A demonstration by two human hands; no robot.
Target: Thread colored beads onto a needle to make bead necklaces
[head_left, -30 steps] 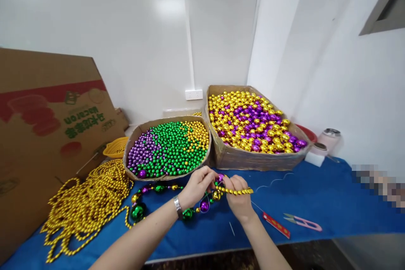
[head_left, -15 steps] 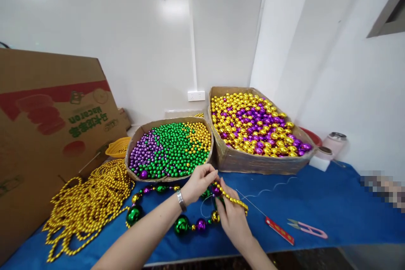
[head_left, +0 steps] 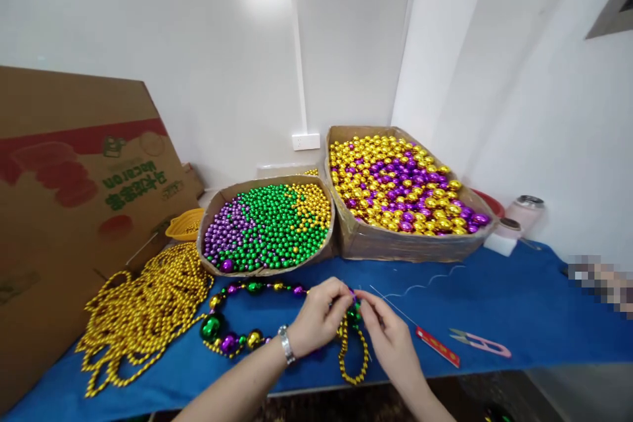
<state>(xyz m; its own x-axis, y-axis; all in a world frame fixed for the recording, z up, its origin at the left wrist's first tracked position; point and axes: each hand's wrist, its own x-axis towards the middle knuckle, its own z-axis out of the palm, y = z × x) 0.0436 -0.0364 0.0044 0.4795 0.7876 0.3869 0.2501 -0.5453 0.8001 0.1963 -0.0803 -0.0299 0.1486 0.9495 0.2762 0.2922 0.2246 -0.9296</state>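
Observation:
My left hand point(head_left: 319, 316), with a silver watch on the wrist, pinches one end of a bead necklace point(head_left: 212, 326) strung with large green, purple and gold balls. My right hand point(head_left: 390, 333) is closed on the same spot, its thumb and forefinger meeting the left fingertips. Small purple and green beads show between the two hands. Below them dangles a loop of gold bead chain point(head_left: 353, 379). The necklace curves over the blue cloth to the left, partly hidden behind my left hand and forearm. Any thread between the fingertips is too fine to make out.
Behind stand a box of small beads point(head_left: 267, 271) and a bigger box of gold and purple balls point(head_left: 405, 249). Gold bead chains point(head_left: 143, 316) are heaped left, beside a tall carton point(head_left: 74, 211). Pink thread snips point(head_left: 482, 343) and a red-handled needle tool point(head_left: 438, 346) lie right.
Both hands have shifted a little right and come together at the fingertips. The gold chain, earlier draped over my right hand, now hangs as a loop between the hands.

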